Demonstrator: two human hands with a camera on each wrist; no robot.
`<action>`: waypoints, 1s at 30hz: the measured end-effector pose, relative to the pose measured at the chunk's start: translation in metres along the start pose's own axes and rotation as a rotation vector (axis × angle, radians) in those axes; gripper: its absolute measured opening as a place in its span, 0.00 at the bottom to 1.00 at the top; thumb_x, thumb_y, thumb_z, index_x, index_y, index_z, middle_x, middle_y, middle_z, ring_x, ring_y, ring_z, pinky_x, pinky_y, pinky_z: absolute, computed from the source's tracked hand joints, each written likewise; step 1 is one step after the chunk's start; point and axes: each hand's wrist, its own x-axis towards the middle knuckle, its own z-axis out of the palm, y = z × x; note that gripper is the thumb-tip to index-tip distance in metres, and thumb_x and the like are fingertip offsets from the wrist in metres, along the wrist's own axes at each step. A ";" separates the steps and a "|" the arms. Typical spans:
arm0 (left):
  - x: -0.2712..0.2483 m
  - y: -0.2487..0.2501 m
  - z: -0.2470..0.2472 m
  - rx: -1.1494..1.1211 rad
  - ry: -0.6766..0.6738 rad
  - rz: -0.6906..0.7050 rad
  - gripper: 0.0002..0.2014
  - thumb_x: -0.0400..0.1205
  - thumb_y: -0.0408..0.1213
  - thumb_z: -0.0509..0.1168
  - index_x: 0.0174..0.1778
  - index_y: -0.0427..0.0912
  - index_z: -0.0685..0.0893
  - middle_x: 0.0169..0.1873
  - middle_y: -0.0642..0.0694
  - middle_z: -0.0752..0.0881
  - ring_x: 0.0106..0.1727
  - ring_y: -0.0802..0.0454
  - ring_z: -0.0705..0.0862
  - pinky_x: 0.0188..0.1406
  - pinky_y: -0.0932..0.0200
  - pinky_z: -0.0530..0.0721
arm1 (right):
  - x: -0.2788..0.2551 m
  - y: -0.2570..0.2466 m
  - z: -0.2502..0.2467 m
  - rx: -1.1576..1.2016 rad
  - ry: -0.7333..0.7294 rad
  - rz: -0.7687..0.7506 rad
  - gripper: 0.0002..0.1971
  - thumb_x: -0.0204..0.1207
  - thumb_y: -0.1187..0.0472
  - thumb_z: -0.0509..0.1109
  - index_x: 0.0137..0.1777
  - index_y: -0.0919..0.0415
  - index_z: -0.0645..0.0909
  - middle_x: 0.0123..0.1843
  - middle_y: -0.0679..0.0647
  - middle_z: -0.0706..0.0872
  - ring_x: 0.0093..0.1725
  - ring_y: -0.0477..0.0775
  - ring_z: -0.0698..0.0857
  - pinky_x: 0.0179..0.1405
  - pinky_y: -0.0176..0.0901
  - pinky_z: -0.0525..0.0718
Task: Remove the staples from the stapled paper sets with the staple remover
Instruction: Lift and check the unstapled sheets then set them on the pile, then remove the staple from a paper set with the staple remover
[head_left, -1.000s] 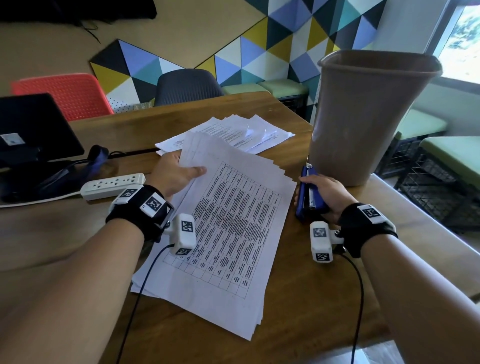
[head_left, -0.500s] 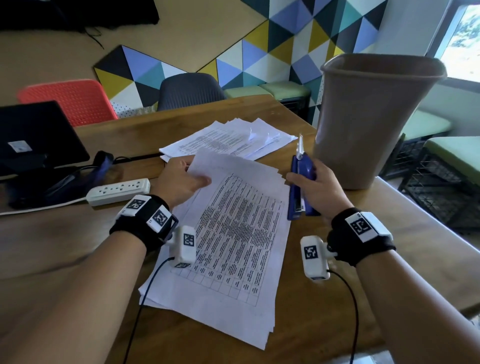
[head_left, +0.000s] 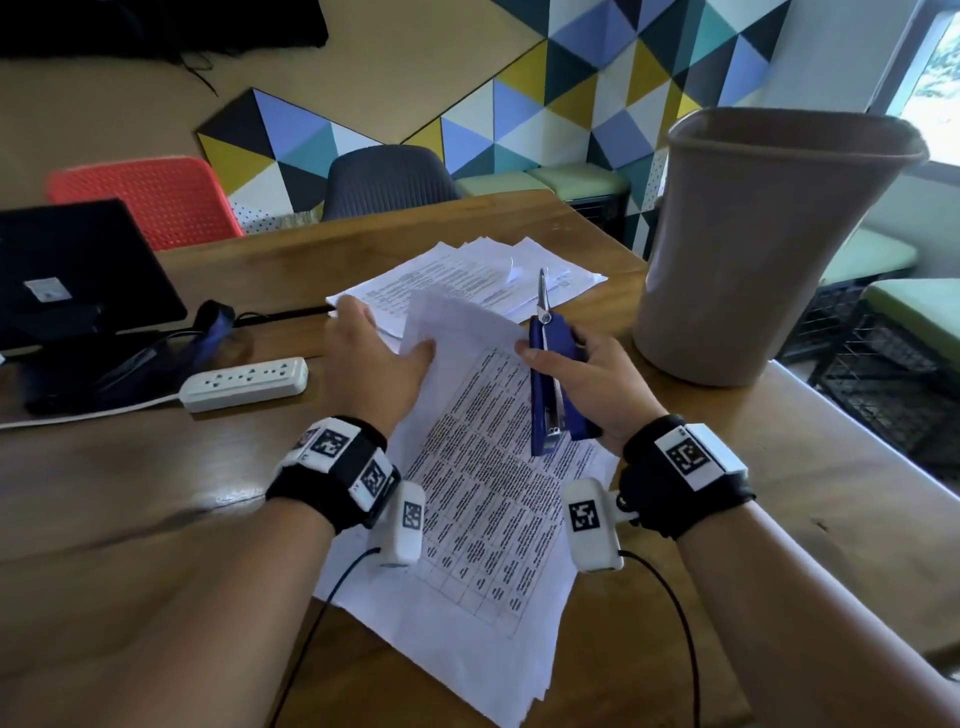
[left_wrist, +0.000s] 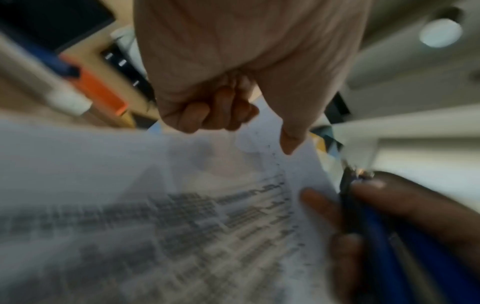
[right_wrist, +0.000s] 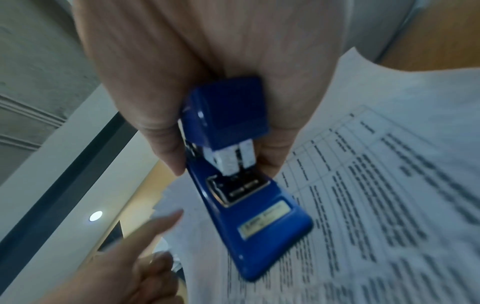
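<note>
Your left hand (head_left: 374, 358) pinches the stapled paper set (head_left: 483, 467), your right hand (head_left: 592, 384) grips the blue stapler (head_left: 550, 384) beside the bin (head_left: 769, 249), whose inside is hidden.

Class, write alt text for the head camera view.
A person's right hand grips a blue stapler over a printed paper set on a wooden table, while the left hand lifts the set's top corner. A tan wastebasket stands right.

From the head we look forward and down over the desk (head_left: 779, 467), both forearms near. Our left wrist view faces along the left hand (left_wrist: 233, 72), very close, blurred. Our right wrist view faces along the right hand (right_wrist: 207, 61). All three share the printed paper set (head_left: 483, 467).
</note>
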 end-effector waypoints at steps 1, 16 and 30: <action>-0.004 0.009 0.000 -0.006 -0.082 -0.036 0.26 0.73 0.60 0.77 0.45 0.46 0.71 0.38 0.49 0.81 0.37 0.45 0.79 0.37 0.52 0.75 | 0.000 0.001 0.003 -0.007 0.016 -0.014 0.17 0.78 0.53 0.82 0.63 0.57 0.85 0.53 0.57 0.96 0.51 0.63 0.96 0.57 0.70 0.92; -0.015 0.008 0.036 -1.027 -0.441 -0.817 0.04 0.86 0.29 0.66 0.53 0.32 0.86 0.49 0.34 0.90 0.41 0.45 0.90 0.32 0.57 0.91 | -0.008 -0.001 0.032 -0.419 -0.235 0.065 0.19 0.75 0.44 0.81 0.63 0.43 0.82 0.51 0.50 0.95 0.45 0.53 0.96 0.53 0.59 0.95; -0.013 -0.023 0.040 -1.353 -0.357 -0.683 0.09 0.88 0.24 0.62 0.46 0.35 0.86 0.35 0.43 0.93 0.36 0.50 0.92 0.41 0.56 0.92 | 0.006 0.009 0.070 -0.005 -0.295 0.238 0.18 0.76 0.56 0.76 0.65 0.40 0.87 0.61 0.67 0.91 0.58 0.70 0.92 0.65 0.75 0.88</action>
